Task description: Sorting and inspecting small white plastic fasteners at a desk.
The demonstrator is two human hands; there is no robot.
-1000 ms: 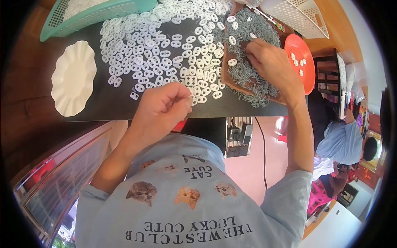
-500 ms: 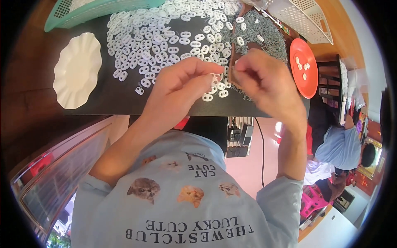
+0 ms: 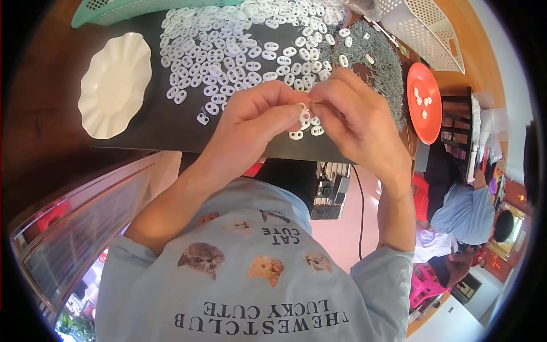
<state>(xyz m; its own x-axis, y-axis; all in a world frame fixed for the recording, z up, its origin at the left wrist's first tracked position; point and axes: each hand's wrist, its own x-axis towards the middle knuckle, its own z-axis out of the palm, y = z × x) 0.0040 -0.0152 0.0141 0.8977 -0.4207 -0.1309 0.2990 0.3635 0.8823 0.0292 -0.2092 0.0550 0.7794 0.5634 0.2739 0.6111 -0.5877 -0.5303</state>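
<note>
White oval plastic piece with holes (image 3: 305,114), head view: it lies above the front part of the dark flat worktop (image 3: 162,128), between the person's two bare hands. The left hand (image 3: 253,117) pinches it between thumb and forefinger. The right hand (image 3: 359,114) meets it from the opposite side, its fingers curled inward with the tips just beside the piece; whether these close on anything cannot be told, the detail being too small. Beyond the hands, many loose white two-holed ovals (image 3: 229,62) cover the middle of the worktop, crowded at the far side and sparser toward the near edge. To their right lies a heap of small grey screw-like parts (image 3: 379,57), with a few ovals on top. Farther right, a round red-orange plate (image 3: 424,134) bears several small white pieces. At the left stands a cream scalloped oval dish (image 3: 117,85). A pale green perforated basket (image 3: 142,12) occupies the far left, a white perforated basket (image 3: 419,34) the far right.
</note>
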